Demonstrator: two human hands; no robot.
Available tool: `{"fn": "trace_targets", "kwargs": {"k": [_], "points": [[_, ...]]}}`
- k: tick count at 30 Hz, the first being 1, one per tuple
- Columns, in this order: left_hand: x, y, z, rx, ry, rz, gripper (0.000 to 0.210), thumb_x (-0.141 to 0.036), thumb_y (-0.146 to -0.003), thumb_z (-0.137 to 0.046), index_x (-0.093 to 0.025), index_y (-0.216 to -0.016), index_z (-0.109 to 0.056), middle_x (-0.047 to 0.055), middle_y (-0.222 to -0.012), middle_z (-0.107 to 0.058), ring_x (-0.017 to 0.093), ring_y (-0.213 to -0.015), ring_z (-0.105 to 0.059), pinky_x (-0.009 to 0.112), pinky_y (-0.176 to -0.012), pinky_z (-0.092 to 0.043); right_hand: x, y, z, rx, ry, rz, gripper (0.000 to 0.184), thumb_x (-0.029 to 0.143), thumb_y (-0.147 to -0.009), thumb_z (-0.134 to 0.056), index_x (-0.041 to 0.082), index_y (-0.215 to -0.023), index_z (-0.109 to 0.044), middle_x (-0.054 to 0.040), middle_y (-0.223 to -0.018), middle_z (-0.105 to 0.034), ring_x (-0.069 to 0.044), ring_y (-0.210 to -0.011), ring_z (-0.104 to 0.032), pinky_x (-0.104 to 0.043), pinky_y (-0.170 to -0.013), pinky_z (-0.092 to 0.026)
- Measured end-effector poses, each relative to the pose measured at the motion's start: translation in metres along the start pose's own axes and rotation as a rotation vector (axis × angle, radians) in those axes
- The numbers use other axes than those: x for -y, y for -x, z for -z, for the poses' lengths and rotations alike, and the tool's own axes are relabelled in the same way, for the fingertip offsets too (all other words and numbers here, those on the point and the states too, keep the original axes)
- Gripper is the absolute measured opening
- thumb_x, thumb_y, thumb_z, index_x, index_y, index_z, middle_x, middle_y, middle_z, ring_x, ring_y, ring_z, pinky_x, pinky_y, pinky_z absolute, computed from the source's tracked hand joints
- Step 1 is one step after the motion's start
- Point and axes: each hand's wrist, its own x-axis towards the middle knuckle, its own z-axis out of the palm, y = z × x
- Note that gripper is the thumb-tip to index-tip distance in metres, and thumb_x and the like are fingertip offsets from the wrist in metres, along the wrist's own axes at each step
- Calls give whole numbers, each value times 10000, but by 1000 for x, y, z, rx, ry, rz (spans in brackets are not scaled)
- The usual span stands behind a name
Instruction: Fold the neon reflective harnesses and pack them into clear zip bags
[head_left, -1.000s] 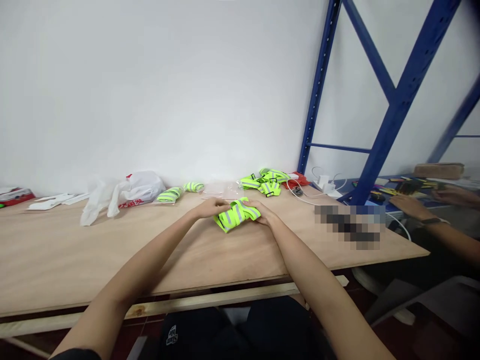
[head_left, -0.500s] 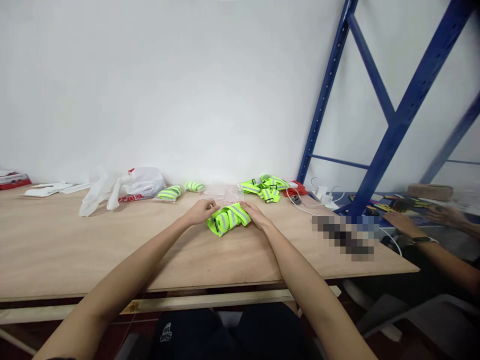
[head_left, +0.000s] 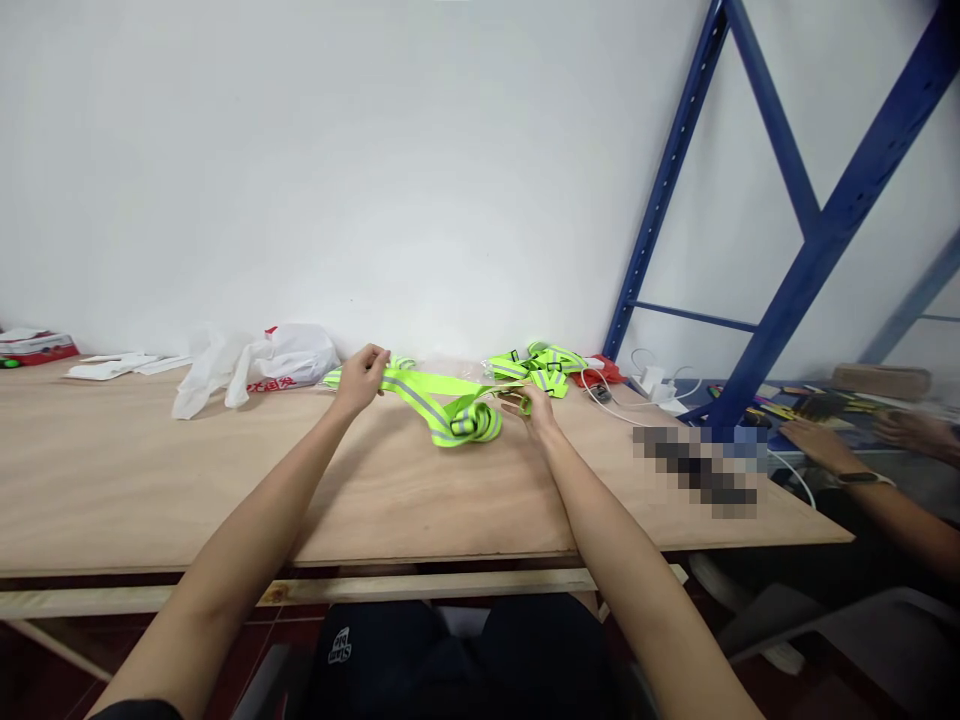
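A neon-yellow reflective strap with grey stripes is stretched between my hands, just over the wooden table. My left hand pinches one end of it, raised to the left. My right hand holds the other side, fingers curled round a strip of it. Between them a loosely rolled part with a dark buckle hangs low near the tabletop. More straps of the same kind lie in a heap behind my right hand. Behind my left hand, a packed bundle is partly hidden.
White plastic bags and white sheets lie at the back left. A red bag, a white charger with cables and a blue rack post stand on the right. A co-worker's hand rests at the neighbouring blue table.
The bundle lying on the table between my hands is lifted and partly unrolled. My left hand has moved up and left with one end; my right hand has shifted slightly right.
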Motion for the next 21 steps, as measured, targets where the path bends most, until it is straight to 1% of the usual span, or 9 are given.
{"fn": "trace_targets", "kwargs": {"k": [3,7,9,12,15,17,18,19,21], "points": [[3,-8,16,-129,-13,-17,274,-445,-911,-496,-205,-781,-522,-35,-593,-495,116,-463,-472,221,-425,-395,2,-3,8,-74,-141,3,233,440,-685,-572,228,-777,-593,-39,-860,-728,-256,-885,-725,-415,-780,-579],[6,-14,32,-283,-131,-55,267,-396,-944,-459,-194,-782,-523,-25,-614,-512,113,-540,-455,225,-509,-363,5,-9,18,-192,-226,19,274,501,-681,-563,243,-768,-537,-27,-718,-673,-249,-803,-731,-422,-747,-599],[8,-15,38,-293,-189,-56,266,-388,-955,-449,-192,-799,-537,-22,-622,-522,119,-566,-457,235,-545,-360,4,-13,23,-252,-226,23,289,515,-687,-563,246,-788,-529,-17,-689,-649,-237,-751,-723,-405,-707,-604],[13,-14,42,-246,-284,-39,232,-364,-921,-512,-195,-772,-571,-12,-613,-536,146,-590,-474,267,-598,-364,1,-18,28,-345,-164,21,285,495,-700,-568,251,-840,-521,5,-697,-635,-215,-699,-704,-362,-637,-591],[12,-10,37,-125,-400,-46,174,-330,-841,-605,-205,-720,-601,31,-671,-600,201,-677,-539,310,-674,-399,-5,-19,29,-427,-34,27,313,414,-663,-631,261,-915,-526,16,-809,-661,-201,-752,-688,-328,-645,-573],[3,-6,26,16,-459,-129,165,-351,-833,-614,-207,-757,-639,71,-802,-662,239,-801,-586,330,-744,-427,-7,-18,26,-453,65,57,380,340,-605,-680,258,-949,-543,-3,-938,-678,-210,-874,-674,-337,-743,-569],[-5,-3,19,120,-469,-187,192,-380,-851,-600,-206,-799,-662,83,-873,-682,246,-852,-599,333,-774,-434,-8,-17,24,-452,110,79,404,309,-581,-693,252,-957,-555,-18,-999,-679,-218,-939,-660,-351,-812,-559],[-14,1,10,258,-467,-250,244,-421,-878,-573,-205,-846,-681,86,-917,-693,244,-875,-607,330,-789,-439,-9,-16,21,-440,150,105,410,286,-569,-697,245,-957,-570,-33,-1046,-678,-228,-992,-644,-367,-879,-541],[-34,12,-9,602,-386,-302,344,-519,-899,-557,-210,-919,-708,57,-913,-709,213,-829,-622,301,-762,-442,-8,-13,15,-391,213,153,371,275,-581,-689,232,-938,-598,-53,-1081,-679,-243,-1043,-624,-400,-969,-499]]}}
